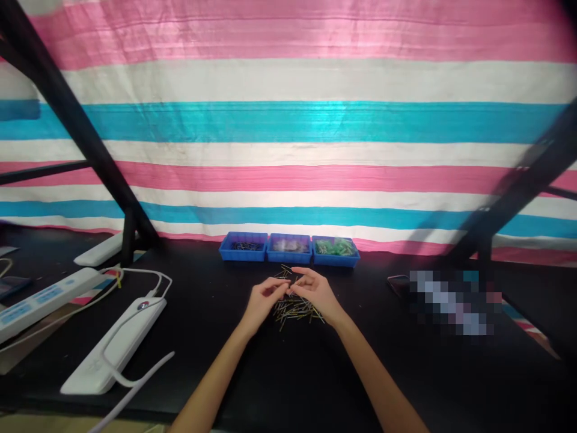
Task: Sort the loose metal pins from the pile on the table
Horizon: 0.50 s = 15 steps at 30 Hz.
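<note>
A loose pile of thin metallic and yellowish rods (295, 310) lies on the black table, under and around my hands. Just over its back part, my left hand (267, 299) is closed in a pinch, thumb against fingers. My right hand (318, 294) meets it from the other side, thumb and a finger pinched together while another finger stretches forward. The fingertips of both hands nearly touch. Whatever is between them is too small to make out. A few rods poke out beyond the fingers towards the bins.
Behind the pile stand three blue bins: a left bin (243, 254) of dark thin parts, a middle bin (288, 255) of whitish pieces, and a right bin (336, 260) with green wrapping. White power strips (115, 352) with cables lie left, a phone-like object (397, 285) right.
</note>
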Tool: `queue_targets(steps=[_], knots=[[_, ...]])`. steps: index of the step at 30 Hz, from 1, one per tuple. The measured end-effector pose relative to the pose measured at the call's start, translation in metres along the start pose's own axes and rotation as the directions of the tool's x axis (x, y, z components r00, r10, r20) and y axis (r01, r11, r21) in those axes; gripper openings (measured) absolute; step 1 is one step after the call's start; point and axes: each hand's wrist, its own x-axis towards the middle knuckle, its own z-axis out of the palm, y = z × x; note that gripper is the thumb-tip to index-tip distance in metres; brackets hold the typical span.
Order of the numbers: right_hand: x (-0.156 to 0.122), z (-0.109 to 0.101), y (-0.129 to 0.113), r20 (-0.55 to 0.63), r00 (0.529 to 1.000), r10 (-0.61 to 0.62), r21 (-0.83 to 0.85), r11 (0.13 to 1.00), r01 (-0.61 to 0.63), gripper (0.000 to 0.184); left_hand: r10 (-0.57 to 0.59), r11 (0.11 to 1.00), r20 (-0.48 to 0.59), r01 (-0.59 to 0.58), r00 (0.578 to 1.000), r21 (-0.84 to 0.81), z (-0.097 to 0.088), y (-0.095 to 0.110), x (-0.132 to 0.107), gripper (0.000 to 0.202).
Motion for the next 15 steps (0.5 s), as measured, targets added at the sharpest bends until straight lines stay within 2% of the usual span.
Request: queue_targets(steps=[7, 15], knots=[[-0.0016, -0.0001, -0.0061, -0.018, 0.997, 0.078, 0.004, 0.997, -0.078, 0.066, -0.065, 0.992, 0.045, 0.07, 0.997, -0.106, 0.0115, -0.002, -0.0054, 0.034], [-0.0012, 0.0015, -0.0026, 0.026, 0.992, 0.12, -0.077, 0.99, -0.118, 0.065, -0.058, 0.977, 0.039, 0.065, 0.998, -0.205, 0.0118, 0.0013, -0.0077, 0.027]])
